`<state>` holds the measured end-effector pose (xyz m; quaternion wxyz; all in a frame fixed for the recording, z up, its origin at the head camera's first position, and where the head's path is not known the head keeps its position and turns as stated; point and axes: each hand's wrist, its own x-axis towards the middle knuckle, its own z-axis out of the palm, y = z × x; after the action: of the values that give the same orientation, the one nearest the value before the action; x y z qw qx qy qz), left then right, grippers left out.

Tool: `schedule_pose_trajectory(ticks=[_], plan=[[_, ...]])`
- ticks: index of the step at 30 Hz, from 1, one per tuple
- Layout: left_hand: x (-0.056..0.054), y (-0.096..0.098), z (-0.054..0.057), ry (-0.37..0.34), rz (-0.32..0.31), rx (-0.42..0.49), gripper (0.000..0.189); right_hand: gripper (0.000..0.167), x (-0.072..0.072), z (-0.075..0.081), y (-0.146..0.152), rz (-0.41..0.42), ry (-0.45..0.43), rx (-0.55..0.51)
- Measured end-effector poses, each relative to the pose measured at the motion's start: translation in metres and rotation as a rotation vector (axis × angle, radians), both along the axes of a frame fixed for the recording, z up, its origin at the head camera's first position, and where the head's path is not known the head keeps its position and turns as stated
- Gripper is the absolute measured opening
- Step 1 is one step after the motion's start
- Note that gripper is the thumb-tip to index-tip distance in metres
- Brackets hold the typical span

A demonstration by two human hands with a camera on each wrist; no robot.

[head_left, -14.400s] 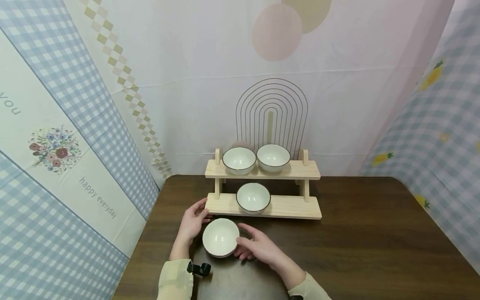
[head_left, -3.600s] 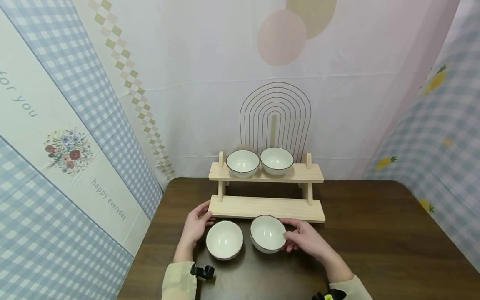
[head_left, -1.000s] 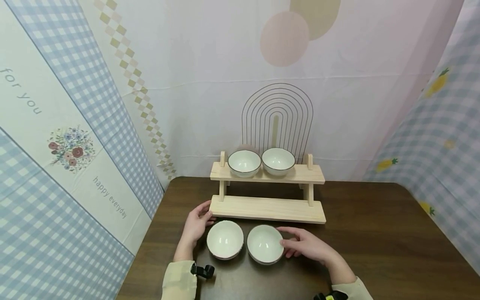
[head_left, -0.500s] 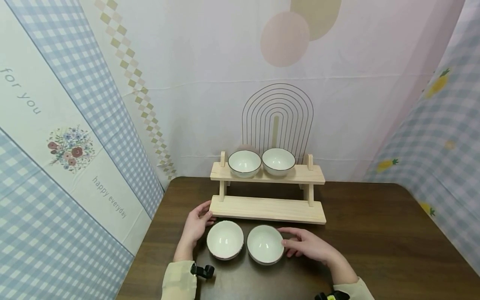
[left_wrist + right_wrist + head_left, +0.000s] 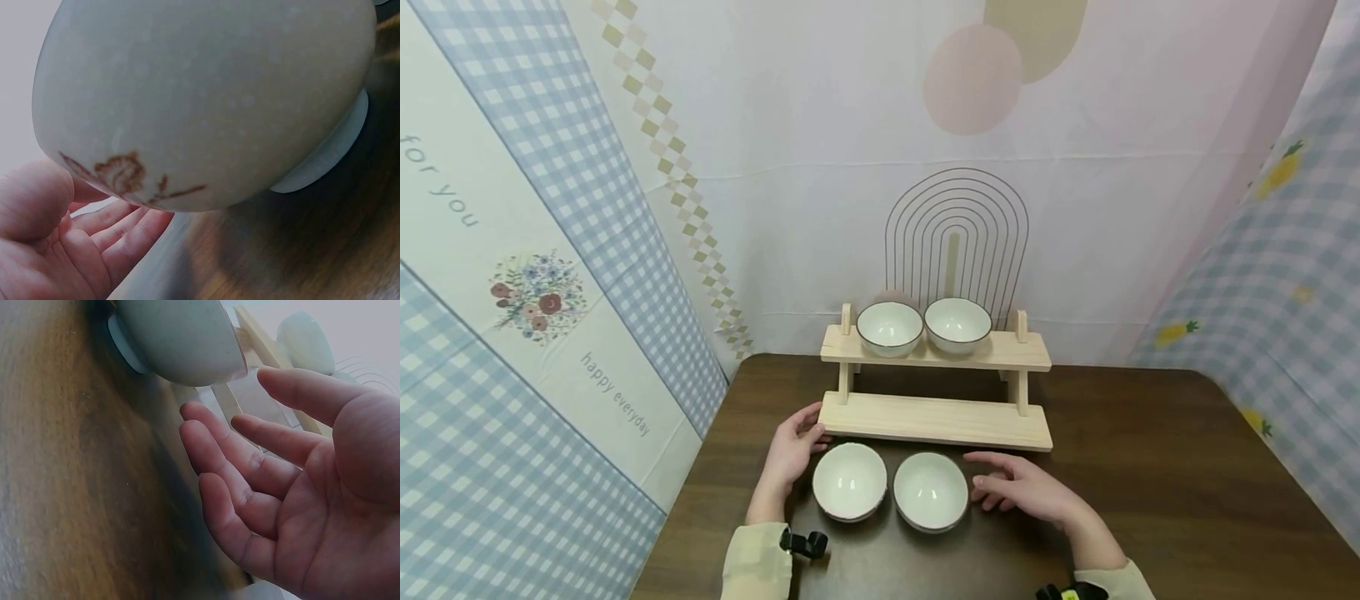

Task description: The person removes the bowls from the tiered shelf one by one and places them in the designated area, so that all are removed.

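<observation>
My right hand (image 5: 1026, 490) hovers just right of a white bowl (image 5: 931, 492) with a dark rim, on the table. A gap separates its loosely bent fingers from this bowl; the right wrist view shows them holding nothing. My left hand (image 5: 790, 446) is at the left end of the lower shelf (image 5: 936, 418) of a wooden two-tier rack, its thumb against the front corner. Close to it stands another white bowl (image 5: 850, 482). A brown flower pattern marks that bowl's side (image 5: 122, 172) in the left wrist view, where it hides part of the left hand.
Two white dark-rimmed bowls, one left (image 5: 890, 328) and one right (image 5: 958, 325), sit side by side on the upper shelf (image 5: 1000, 350). Dark wood tabletop (image 5: 1150, 483) extends to the right. A patterned cloth (image 5: 805, 208) hangs behind the rack.
Earlier, the right hand brought the dark-rimmed bowl from the lower shelf to the table, beside the other bowl. Now it has let go and drawn back to the right. The left hand stays put.
</observation>
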<state>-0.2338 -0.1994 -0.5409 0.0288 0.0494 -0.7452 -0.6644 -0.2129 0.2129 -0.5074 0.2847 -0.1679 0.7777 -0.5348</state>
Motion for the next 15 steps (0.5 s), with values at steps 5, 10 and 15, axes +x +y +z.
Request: schedule_pose_trajectory(ticks=[5,10,15], plan=[[0.0015,-0.0004,0.0015,0.010,-0.004,0.010,0.043,0.054,0.0004,0.0029,0.0012,-0.012,0.001,0.001],[0.0001,0.0005,0.0010,0.007,0.000,-0.006,0.043,0.055,0.0012,0.0051,0.0023,-0.011,0.009,0.011],[-0.0005,0.0016,0.0016,-0.007,0.009,-0.017,0.042,0.055,0.0016,0.0052,0.0049,-0.010,0.016,0.011]])
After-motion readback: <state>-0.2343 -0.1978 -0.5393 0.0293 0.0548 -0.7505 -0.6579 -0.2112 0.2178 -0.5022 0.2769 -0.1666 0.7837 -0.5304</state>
